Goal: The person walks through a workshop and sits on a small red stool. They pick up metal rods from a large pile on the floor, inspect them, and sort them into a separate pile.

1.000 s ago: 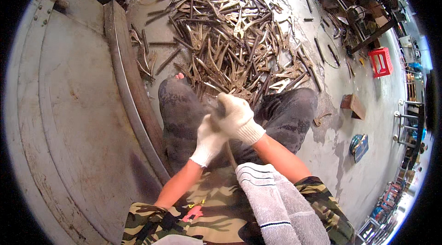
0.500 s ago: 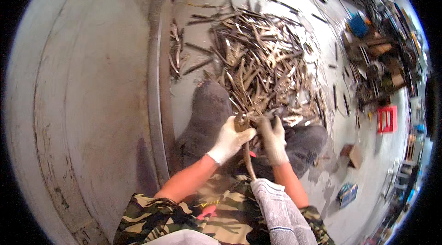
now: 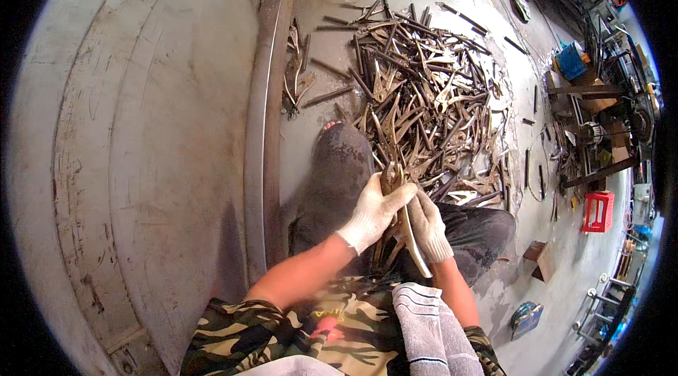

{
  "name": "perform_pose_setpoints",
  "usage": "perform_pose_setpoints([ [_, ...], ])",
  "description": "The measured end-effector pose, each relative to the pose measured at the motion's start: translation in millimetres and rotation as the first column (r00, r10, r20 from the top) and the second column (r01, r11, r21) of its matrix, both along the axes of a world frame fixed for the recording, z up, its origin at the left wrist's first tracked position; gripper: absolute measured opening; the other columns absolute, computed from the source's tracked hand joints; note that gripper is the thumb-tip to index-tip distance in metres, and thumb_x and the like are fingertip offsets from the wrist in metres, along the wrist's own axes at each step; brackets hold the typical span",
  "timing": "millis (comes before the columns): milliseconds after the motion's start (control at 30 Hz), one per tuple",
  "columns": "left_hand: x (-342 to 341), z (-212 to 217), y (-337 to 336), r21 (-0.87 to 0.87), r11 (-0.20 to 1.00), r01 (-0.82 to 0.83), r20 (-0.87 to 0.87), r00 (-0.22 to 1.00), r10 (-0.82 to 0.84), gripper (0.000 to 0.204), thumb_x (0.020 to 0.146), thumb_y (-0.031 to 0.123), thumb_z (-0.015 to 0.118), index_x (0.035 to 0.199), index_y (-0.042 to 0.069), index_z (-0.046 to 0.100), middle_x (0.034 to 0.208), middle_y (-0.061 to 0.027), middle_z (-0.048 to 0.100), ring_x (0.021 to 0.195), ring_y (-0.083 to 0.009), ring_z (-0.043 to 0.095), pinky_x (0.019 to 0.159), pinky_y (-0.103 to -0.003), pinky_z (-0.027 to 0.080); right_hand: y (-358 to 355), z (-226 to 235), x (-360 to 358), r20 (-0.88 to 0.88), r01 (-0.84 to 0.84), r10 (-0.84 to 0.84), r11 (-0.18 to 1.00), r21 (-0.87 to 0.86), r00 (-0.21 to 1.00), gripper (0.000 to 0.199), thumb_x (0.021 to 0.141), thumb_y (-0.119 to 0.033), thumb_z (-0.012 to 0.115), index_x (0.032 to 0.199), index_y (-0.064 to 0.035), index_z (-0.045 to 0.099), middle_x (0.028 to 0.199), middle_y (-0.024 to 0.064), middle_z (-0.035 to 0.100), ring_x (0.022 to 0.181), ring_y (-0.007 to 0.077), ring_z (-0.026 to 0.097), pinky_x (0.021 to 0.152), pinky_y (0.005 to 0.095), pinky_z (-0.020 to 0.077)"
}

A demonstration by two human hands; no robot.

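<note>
A pair of metal pliers [image 3: 411, 240] is held in front of my lap, jaws up and away from me, handles slanting down toward my body. My left hand [image 3: 374, 213], in a pale knit glove, is closed round it near the jaws, thumb laid across. Against its right side, my gloved right hand [image 3: 429, 226] closes in on the pliers; its fingertips are partly hidden. Just beyond both hands lies a big heap of pliers [image 3: 431, 93] on the floor, worn and metallic, with dark bars among them.
Along my left runs a metal-edged raised slab [image 3: 265, 121]. My bent knees [image 3: 339, 157] flank the hands. To the right are a red plastic stool [image 3: 598, 211], a brown box [image 3: 540, 261], a blue packet [image 3: 526, 319] and a cluttered rack [image 3: 593, 114]. Loose bars lie around the heap.
The view has shifted, and the heap now looks sharper. My right hand, blurred before, has come in against the pliers, whose handles now show spread below my hands.
</note>
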State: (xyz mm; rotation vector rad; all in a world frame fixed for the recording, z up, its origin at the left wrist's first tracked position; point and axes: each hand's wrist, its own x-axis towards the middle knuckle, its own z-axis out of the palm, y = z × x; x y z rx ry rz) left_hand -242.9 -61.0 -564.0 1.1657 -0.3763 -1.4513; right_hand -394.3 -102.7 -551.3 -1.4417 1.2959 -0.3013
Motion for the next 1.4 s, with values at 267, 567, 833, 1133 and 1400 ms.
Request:
perform_pose_setpoints([
  [267, -1, 5, -1, -0.016, 0.998, -0.067, -0.005, 0.998, 0.067, 0.054, 0.09, 0.035, 0.08, 0.119, -0.002, 0.054, 0.109, -0.0071, 0.065, 0.096, -0.0128, 0.062, 0.086, -0.03, 0.054, -15, -10, 6, -0.229, -0.216, 0.151, 0.933, -0.287, 0.961, 0.043, 0.104, -0.039, 0.052, 0.132, -0.0074, 0.061, 0.105, 0.0273, 0.071, 0.104, 0.0482, 0.066, 0.086, 0.0522, 0.0523],
  [567, 4, 7, -2, 0.064, 0.998, 0.026, 0.075, 0.997, -0.031, 0.045, 0.095, 0.029, 0.073, 0.123, -0.001, 0.056, 0.113, -0.0055, 0.063, 0.104, -0.0122, 0.059, 0.094, -0.031, 0.05, -18, -11, 12, -0.207, -0.245, 0.176, 0.891, -0.383, 0.962, 0.032, 0.103, -0.034, 0.052, 0.121, -0.0089, 0.062, 0.094, 0.0247, 0.071, 0.094, 0.0491, 0.067, 0.08, 0.0549, 0.0528],
  [833, 1, -15, 1, 0.021, 0.999, 0.03, 0.07, 0.997, -0.031, 0.044, 0.095, 0.028, 0.072, 0.124, -0.001, 0.056, 0.114, -0.0067, 0.064, 0.102, -0.0148, 0.062, 0.093, -0.032, 0.051, -20, -18, 14, -0.185, -0.279, 0.223, 0.885, -0.373, 0.957, 0.031, 0.103, -0.035, 0.053, 0.118, -0.009, 0.062, 0.093, 0.0249, 0.071, 0.093, 0.0488, 0.067, 0.079, 0.0546, 0.0525],
  [1133, -4, 13, -1, 0.123, 0.992, -0.017, 0.553, 0.831, -0.054, 0.044, 0.089, 0.033, 0.075, 0.113, -0.001, 0.061, 0.101, -0.0106, 0.07, 0.094, -0.0196, 0.067, 0.089, -0.035, 0.054, 8, -5, 22, -0.044, 0.095, -0.089, 0.981, 0.171, 0.995, 0.051, 0.106, -0.049, 0.052, 0.135, -0.0093, 0.063, 0.097, 0.0094, 0.073, 0.089, 0.0206, 0.069, 0.081, 0.0354, 0.0535],
  [1400, 30, 1, 13, -0.015, 1.0, 0.01, -0.408, 0.913, -0.015, 0.032, 0.097, 0.016, 0.068, 0.128, 0.007, 0.067, 0.1, 0.0003, 0.07, 0.082, -0.0104, 0.065, 0.073, -0.026, 0.053, -17, -18, -32, 0.157, 0.382, -0.395, 0.918, 0.107, 0.905, 0.043, 0.109, -0.043, 0.051, 0.114, -0.0034, 0.066, 0.096, 0.001, 0.065, 0.084, 0.0109, 0.058, 0.076, 0.0287, 0.0489],
])
